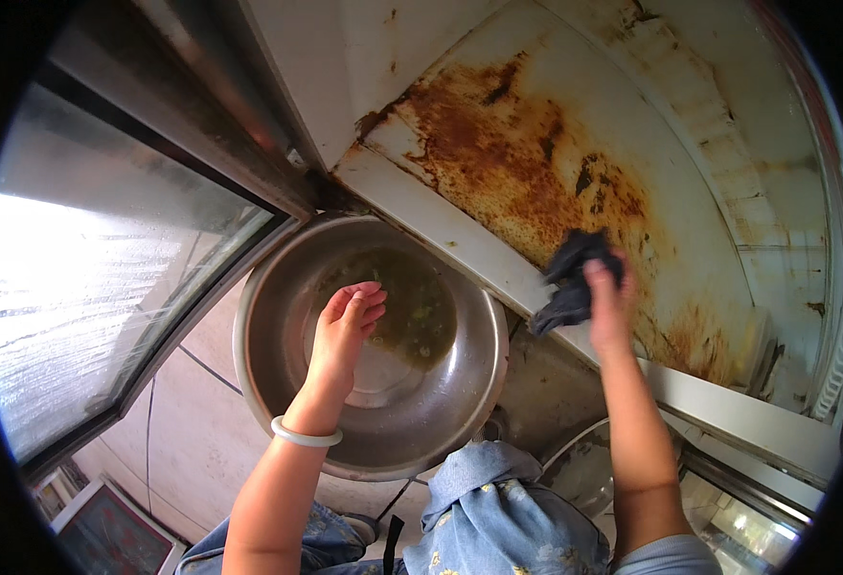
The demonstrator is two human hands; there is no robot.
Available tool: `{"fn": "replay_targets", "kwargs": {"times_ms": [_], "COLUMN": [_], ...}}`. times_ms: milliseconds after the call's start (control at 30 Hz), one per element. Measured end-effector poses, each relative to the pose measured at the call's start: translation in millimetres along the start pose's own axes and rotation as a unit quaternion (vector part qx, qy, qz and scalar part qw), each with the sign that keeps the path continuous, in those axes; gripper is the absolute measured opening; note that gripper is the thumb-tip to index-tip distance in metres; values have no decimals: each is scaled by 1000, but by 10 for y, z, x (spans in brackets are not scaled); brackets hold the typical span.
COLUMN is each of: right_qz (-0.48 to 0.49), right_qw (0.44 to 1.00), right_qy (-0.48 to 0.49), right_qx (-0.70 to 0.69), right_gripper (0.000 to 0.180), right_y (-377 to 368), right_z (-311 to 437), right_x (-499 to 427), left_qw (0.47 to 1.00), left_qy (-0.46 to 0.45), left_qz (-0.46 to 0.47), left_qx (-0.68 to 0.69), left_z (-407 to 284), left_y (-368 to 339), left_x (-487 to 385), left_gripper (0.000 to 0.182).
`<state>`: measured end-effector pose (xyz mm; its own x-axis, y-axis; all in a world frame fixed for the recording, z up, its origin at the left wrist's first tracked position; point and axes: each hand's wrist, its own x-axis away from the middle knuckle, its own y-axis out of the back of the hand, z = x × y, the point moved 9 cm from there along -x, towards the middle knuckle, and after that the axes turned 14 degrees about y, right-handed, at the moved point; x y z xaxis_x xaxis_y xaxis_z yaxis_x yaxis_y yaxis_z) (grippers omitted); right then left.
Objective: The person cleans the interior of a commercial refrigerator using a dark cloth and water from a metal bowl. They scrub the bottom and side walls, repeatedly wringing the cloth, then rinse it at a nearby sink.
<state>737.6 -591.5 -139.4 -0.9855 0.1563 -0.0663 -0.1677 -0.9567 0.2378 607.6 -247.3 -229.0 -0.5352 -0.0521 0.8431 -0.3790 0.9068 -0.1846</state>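
My left hand (344,320), with a pale bangle (306,433) on its wrist, hangs over a wide stainless steel basin (490,381). Its fingers are curled in against the thumb, and I see nothing plainly held in them. Murky greenish water (421,316) with small bits in it lies in the basin. My right hand (610,295), slightly blurred, grips a dark crumpled cloth (572,284). The cloth is above the white front ledge (436,223) of a glass-doored cabinet. Behind that ledge, brown rust-like stains (493,158) cover much of the white cabinet floor (651,144).
A framed glass door (127,273) stands swung out at the left, beside the basin. Below the ledge is a clear round container (579,467), partly hidden by my knee (500,510). Pale floor tiles (184,431) and a framed panel (116,528) show at lower left.
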Motion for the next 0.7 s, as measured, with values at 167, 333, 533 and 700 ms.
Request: {"fn": "replay_targets", "kwargs": {"times_ms": [167,333,533,700], "right_qz": [60,87,288,249], "right_qw": [875,843,876,902], "right_qy": [170,384,372,341], "right_qx": [449,366,111,91], "right_gripper": [64,39,28,53], "right_y": [111,-896,-1787,-1891], "right_z": [69,376,1113,1217], "right_x": [-13,-31,516,1285], "left_qw": [997,970,857,879], "left_qy": [13,106,135,131], "left_qz": [73,209,444,367], "left_qx": [-28,64,225,276], "left_z": [-45,-10,-270,-392], "left_y": [-310,-726,-951,-644], "left_x": [-16,11,360,599], "left_gripper": [31,41,59,59]}}
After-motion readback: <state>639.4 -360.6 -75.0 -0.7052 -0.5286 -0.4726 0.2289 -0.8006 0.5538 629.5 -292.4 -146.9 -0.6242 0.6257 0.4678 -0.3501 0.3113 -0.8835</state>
